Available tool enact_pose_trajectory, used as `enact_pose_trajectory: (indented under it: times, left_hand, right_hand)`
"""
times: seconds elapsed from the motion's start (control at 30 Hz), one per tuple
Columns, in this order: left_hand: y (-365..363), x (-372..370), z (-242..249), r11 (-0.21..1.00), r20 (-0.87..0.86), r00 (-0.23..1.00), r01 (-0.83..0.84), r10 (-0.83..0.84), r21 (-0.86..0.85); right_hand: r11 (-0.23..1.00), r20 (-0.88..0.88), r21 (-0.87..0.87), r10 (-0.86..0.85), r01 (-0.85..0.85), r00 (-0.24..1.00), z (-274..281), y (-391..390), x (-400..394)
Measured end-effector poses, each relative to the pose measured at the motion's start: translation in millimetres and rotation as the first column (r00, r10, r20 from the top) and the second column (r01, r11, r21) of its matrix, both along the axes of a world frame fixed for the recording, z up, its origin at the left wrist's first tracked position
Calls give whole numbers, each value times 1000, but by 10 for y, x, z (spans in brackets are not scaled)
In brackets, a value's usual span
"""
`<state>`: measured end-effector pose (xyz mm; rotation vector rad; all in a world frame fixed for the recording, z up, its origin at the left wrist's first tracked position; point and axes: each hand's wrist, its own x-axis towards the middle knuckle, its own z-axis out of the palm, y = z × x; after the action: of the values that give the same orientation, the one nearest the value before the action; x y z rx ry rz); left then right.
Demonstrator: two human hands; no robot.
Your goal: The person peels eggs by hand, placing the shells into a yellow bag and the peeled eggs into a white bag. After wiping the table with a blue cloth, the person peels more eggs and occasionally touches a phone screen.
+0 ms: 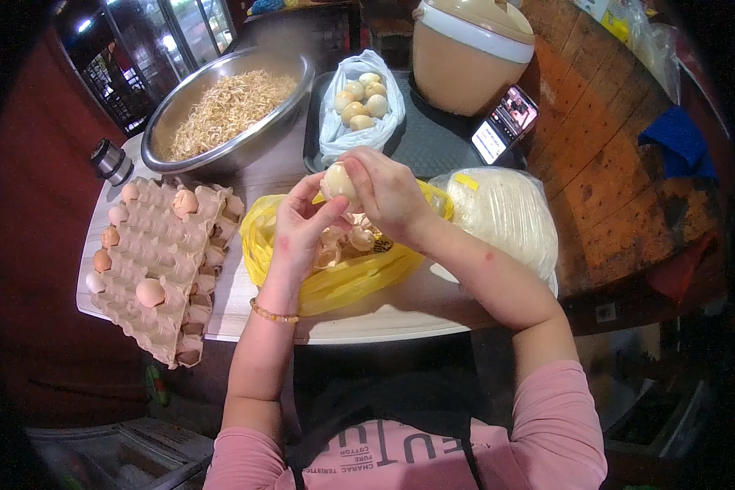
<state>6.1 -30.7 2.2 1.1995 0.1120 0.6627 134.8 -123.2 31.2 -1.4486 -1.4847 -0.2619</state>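
Between my two hands is a pale boiled egg (337,183), held above a yellow plastic bag (327,290). My left hand (304,214) grips it from the left and below, fingers curled round it. From the right, my right hand (388,192) closes over the egg, its thumb pressed on the surface. Inside the yellow bag lie broken eggshells (359,238), partly covered by my hands. Beyond them, a white plastic bag (328,139) holds several peeled eggs (355,110). At left, a cardboard egg tray (159,245) carries several eggs in their shells, some of them cracked.
A steel bowl (157,135) of bean sprouts stands at the back left, near a dark jar (110,162). On the black tray (433,155) are a beige cooler (465,73) and a propped phone (505,126). A wrapped white bundle (506,220) sits right.
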Motion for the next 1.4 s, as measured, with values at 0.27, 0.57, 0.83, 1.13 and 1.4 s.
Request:
enact_pose_trajectory:
  times: [0.27, 0.57, 0.83, 1.13, 1.4]
  left_hand:
    - [7, 1, -1, 1000, 13, 1000, 1, -1, -10]
    - [15, 0, 32, 996, -48, 998, -39, 43, 80]
    - [13, 14, 6, 995, -40, 995, -87, 89, 56]
    - [8, 21, -19, 996, -1, 996, -84, 84, 38]
    - [11, -12, -5, 999, 56, 998, -10, 12, -37]
  right_hand:
    - [1000, -12, 1, -21, 21, 1000, -11, 11, -1]
    - [994, -195, -108, -23, 2, 981, -7, 15, 137]
    - [977, -278, -156, 98, -146, 956, 37, -15, 47]
    - [984, -237, -34, 160, -173, 958, -3, 21, -2]
    - [994, -198, 44, 104, -97, 975, 12, 14, -11]
